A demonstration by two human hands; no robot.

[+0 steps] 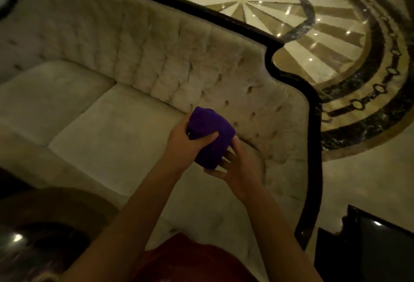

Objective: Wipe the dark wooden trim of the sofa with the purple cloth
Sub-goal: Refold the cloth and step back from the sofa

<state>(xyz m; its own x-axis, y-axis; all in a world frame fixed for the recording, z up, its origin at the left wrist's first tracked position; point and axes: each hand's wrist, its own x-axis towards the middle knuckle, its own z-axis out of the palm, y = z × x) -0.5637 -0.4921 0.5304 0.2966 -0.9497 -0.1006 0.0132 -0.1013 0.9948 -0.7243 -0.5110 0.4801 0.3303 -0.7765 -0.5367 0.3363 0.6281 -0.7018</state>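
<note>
Near the camera, the left hand (190, 141) grips the soft, light purple cloth (209, 137), the right hand (240, 167) cupping it loosely underneath, well short of the dark wooden trim (313, 111) at right.

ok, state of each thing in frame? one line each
purple cloth: bunched, held in both hands above the seat, off the trim
left hand: gripping the cloth
right hand: open under the cloth, fingers spread
dark wooden trim: untouched by the cloth
sofa: seat bare
</note>
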